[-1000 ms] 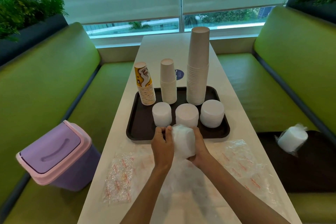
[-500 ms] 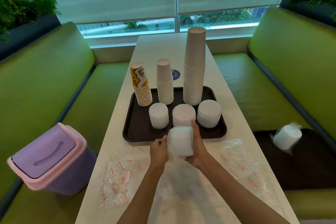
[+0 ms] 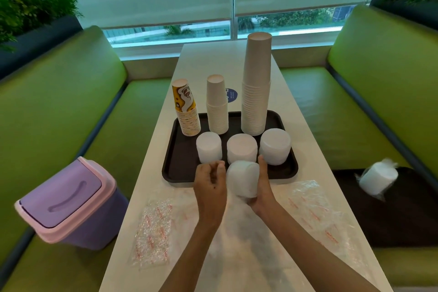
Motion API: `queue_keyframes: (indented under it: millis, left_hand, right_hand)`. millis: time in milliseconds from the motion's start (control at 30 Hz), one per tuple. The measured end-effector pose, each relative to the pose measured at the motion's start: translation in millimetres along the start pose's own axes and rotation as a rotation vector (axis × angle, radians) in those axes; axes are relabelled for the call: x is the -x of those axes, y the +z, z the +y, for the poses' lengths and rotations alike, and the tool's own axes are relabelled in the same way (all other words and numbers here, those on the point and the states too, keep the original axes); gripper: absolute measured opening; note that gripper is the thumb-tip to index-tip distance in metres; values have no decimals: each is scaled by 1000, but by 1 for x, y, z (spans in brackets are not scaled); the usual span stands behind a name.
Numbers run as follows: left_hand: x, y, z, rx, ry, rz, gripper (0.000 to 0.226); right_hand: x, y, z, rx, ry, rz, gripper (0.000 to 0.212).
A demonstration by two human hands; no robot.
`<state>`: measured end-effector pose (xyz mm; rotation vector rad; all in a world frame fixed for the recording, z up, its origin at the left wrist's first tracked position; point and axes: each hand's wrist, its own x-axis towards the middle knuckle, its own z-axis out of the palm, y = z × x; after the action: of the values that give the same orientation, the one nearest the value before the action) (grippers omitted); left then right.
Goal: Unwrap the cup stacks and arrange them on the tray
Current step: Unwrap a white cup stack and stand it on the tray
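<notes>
White cup stack (image 3: 242,179) in right fingers (image 3: 262,164) over tray (image 3: 180,161) edge; left fingers (image 3: 221,169) curled, grip unclear; three short stacks (image 3: 241,149) beyond.

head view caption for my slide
Right hand holds a white cup stack at the near edge of the tray, left hand beside it

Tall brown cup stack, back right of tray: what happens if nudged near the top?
Likely tips easily: the tall brown stack is far taller than its base is wide. Probably light, being nested paper-looking cups. Falling left, it could hit the white stack beside it.
</notes>
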<state>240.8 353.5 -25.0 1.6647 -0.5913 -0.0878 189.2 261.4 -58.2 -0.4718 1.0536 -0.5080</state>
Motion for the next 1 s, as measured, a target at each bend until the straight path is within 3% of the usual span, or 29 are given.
queue_keyframes:
  millis: [67, 200, 400, 833, 1000]
  left_hand:
    - [5, 4, 1, -84, 124, -63, 10]
    - [18, 10, -5, -256, 186, -139, 47]
    - [23, 15, -8, -292, 198, -127, 37]
    - [19, 15, -7, -250, 211, -136, 29]
    - [16, 14, -8, -187, 197, -174, 27]
  right_hand:
    - [2, 0, 2, -54, 4, 2, 136]
    - [8, 1, 5, -128, -53, -55, 70]
    - [14, 2, 3, -236, -51, -98, 47]
    - [15, 4, 0, -317, -35, -122, 36]
    - [13, 3, 1, -309, -20, -132, 42]
